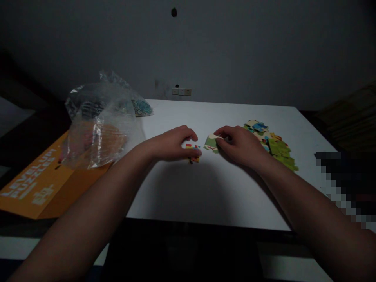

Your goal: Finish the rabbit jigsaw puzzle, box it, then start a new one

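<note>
My right hand [237, 145] pinches a green and cream puzzle piece [210, 143] between thumb and fingers, tilted over the middle of the white table. Just left of it, my left hand [172, 145] has its thumb and index finger apart. The left thumb crosses a red and yellow puzzle piece [194, 159], hiding its middle; whether the thumb presses on that piece I cannot tell. Beyond my right wrist lies a heap of loose puzzle pieces [277, 147], many green, with blue and cream ones at its far end.
An orange puzzle box or folder [32, 186] marked "LEVEL UP! PUZZLES" overlaps the table's left side. Crumpled clear plastic bags [102, 129] rest on it, with a teal patterned thing [142, 107] behind. A wall with sockets [181, 91] stands behind the white table [188, 199].
</note>
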The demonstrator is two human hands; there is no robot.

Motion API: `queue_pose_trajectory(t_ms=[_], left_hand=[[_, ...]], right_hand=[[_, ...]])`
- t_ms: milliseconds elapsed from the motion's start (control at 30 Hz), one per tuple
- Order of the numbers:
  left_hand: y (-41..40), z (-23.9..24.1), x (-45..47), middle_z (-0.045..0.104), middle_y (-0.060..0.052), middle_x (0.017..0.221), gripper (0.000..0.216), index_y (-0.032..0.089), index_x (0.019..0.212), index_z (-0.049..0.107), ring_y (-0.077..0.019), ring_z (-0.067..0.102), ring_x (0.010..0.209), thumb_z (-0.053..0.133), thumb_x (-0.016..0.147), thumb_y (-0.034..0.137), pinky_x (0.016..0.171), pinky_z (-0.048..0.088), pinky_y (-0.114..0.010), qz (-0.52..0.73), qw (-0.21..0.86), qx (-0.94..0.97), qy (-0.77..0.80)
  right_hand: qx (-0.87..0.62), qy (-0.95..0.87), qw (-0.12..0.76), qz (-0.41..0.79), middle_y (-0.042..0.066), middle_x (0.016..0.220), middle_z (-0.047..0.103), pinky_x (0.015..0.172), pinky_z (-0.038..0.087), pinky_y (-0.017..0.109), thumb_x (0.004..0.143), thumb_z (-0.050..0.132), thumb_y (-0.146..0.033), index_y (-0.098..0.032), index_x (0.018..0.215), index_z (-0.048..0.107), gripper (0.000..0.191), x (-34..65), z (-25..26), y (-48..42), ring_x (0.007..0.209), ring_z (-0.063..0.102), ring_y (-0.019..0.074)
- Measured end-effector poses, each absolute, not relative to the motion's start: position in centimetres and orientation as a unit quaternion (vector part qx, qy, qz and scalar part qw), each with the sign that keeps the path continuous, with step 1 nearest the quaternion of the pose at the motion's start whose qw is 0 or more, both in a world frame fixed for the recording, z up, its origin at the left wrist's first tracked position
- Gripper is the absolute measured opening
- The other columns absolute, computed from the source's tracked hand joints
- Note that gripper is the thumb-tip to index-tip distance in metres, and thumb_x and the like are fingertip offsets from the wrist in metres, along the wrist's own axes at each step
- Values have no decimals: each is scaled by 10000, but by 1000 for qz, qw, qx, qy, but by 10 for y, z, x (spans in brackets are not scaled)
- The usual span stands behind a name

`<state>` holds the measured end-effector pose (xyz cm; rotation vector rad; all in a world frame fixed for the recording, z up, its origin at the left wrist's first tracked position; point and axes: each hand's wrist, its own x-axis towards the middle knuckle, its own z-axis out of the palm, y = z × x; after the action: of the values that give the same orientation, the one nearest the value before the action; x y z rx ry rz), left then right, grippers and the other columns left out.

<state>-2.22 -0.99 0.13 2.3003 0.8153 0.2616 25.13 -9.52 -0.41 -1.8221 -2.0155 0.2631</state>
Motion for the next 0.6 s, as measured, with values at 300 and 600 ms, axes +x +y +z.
queue_pose_trajectory(t_ms=[300,600], left_hand=[[-4,8,-26,697,-107,1345,605,269,1286,758,-341,644,1239,857,786,596,1132,508,-503,70,335,885,316],[-15,7,-24,698,-92,1384,638,308,1349,713,-334,606,1266,911,784,528,1120,490,-489,13,273,912,307]], right_hand=[[-659,-719,200,92,138,993,831,813,511,472,1043,626,-368,-243,1225,864,325,250,-2,-96,939,735,337],[-645,-726,215,105,123,1039,863,819,561,478,1057,617,-372,-245,1201,854,305,253,-5,-93,917,755,314]])
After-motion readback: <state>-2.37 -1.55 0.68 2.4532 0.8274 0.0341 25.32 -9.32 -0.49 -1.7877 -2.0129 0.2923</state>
